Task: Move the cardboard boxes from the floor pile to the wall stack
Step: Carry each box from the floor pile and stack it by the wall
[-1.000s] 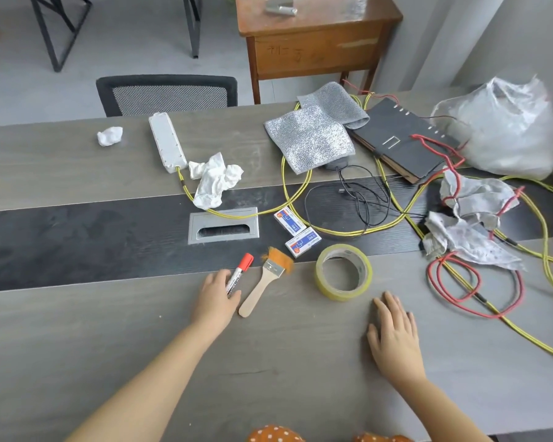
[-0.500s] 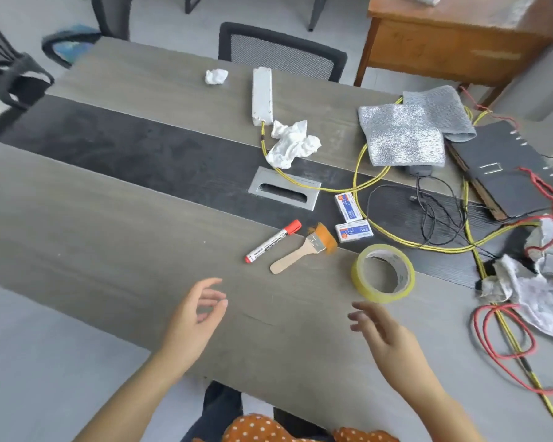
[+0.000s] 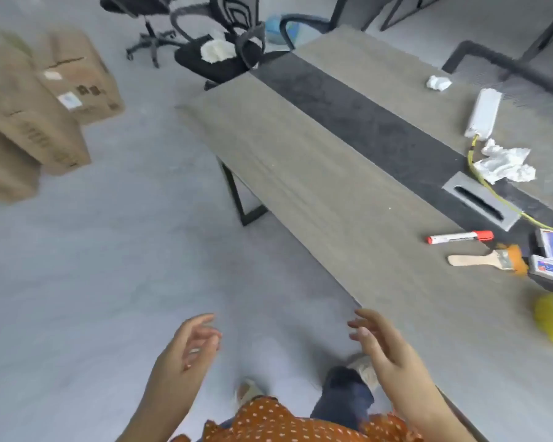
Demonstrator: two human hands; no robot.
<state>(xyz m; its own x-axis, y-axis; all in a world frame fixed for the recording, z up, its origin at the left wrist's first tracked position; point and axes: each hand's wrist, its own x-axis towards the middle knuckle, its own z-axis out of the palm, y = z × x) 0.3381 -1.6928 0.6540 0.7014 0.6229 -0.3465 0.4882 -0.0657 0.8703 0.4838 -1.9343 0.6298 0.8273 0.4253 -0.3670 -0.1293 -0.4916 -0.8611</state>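
Grey floor (image 3: 93,266) — cardboard boxes (image 3: 45,100) lie tilted, blurred; both hands (image 3: 186,355) apart, empty.

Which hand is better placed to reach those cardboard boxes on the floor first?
Left, probably. The cardboard boxes lie far off to the left; the left hand is on that side, empty, over open floor. The right hand hangs by the table edge.
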